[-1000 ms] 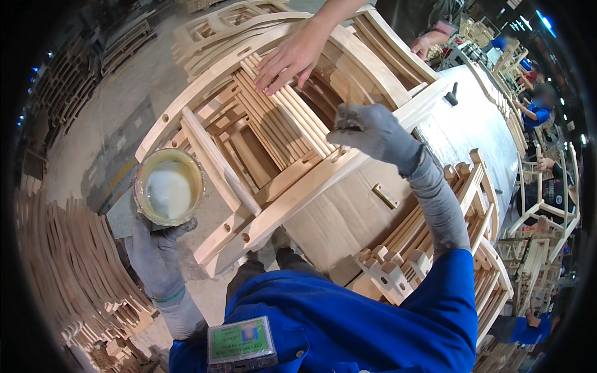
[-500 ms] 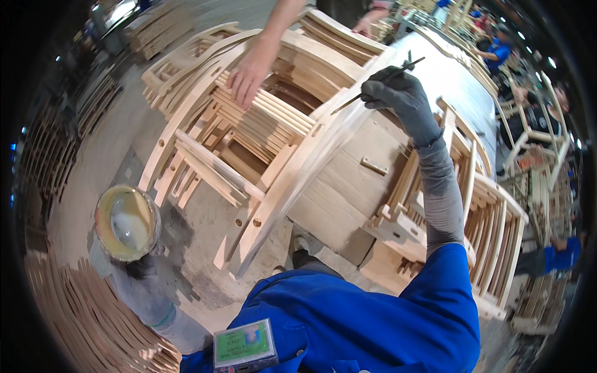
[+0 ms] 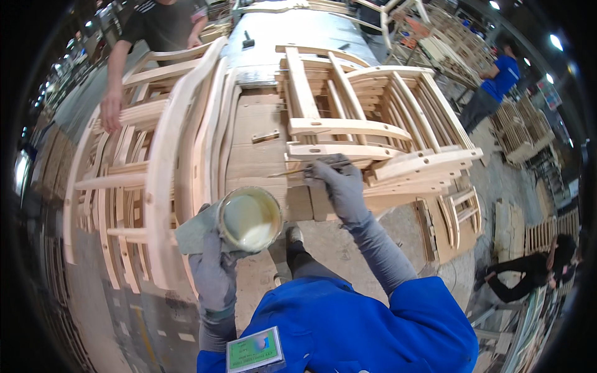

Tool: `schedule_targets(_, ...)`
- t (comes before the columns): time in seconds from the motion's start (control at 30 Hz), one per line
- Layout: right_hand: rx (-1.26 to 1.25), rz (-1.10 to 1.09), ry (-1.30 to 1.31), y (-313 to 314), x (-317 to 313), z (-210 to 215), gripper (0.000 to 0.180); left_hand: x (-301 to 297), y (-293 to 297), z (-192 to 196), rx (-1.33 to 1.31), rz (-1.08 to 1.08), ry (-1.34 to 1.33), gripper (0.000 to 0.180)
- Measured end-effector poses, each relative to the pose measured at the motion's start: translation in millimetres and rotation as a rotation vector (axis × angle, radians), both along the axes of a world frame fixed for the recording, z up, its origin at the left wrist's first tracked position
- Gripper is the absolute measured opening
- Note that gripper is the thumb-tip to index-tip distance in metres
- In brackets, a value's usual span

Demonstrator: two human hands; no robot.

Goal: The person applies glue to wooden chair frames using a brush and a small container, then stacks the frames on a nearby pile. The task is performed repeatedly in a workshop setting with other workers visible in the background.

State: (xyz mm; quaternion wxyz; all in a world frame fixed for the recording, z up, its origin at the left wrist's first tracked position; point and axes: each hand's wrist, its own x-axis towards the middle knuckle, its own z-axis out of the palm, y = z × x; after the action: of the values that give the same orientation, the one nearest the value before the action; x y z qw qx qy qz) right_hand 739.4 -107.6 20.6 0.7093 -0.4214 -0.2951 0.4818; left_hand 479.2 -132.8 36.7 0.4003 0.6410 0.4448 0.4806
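In my gloved left hand (image 3: 214,276) is a round can (image 3: 198,229), tilted so that the whitish, creamy liquid inside shows. Its fingers wrap the can from below. My gloved right hand (image 3: 341,186) pinches a thin dark stick (image 3: 285,174), whose tip points left, just above the can's far side; whether it has bristles is too small to tell. Close beyond that hand lies a stack of pale wooden chair frames (image 3: 348,127). More wooden frames (image 3: 165,161) stand left of the can.
A co-worker's hand (image 3: 111,110) rests at the left frames. Between the stacks, a small wooden block (image 3: 265,136) lies on cardboard (image 3: 249,158). A hammer (image 3: 248,40) lies on the metal-topped table (image 3: 273,31) behind. Another person in blue (image 3: 501,74) stands at far right.
My view has turned right, toward the right-hand stack. The can has come from far left to the middle. My right hand and the stick have lowered from above the left frames.
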Motion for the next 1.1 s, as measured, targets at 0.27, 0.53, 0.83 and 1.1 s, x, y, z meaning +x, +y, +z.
schedule_targets(0.27, 0.294, 0.107, -0.441, -72.5, 54.1, 67.6, 0.017, 79.3, 21.0, 15.7, -0.382, -0.264, -0.462, 0.044)
schedule_targets(0.53, 0.606, 0.201, -1.281, -13.3, 121.3, 108.2, 0.019, 152.7, 61.3, 17.5, -0.247, -0.335, -0.299, 0.034)
schedule_targets(0.83, 0.29, 0.03, -0.785, 3.3, 196.9, 46.5, 0.021, 264.0, 92.4, -8.2, 0.128, 0.05, -0.374, 0.035)
schedule_targets(1.1, 0.512, 0.218, -0.957, -10.9, 251.1, 46.4, 0.028, 316.7, 118.2, -22.4, 0.267, 0.175, -0.311, 0.036)
